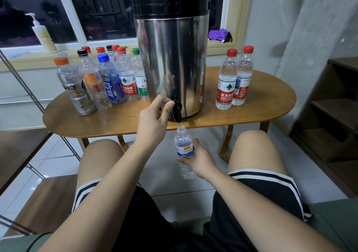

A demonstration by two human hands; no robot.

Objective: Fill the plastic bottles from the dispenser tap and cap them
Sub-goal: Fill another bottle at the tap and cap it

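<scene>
Left hand (153, 116) pinches the dispenser tap (176, 110), frame centre. Right hand (195, 159) grips an uncapped small water bottle (184, 151) directly below the tap, mouth under the spout, off the table (271, 114) edge.

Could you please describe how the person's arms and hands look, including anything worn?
Both arms are bare as far as the view shows: no sleeves, gloves, watch, bracelet or rings appear on the left hand or the right hand. The person wears black shorts with white stripes at the hems.
</scene>
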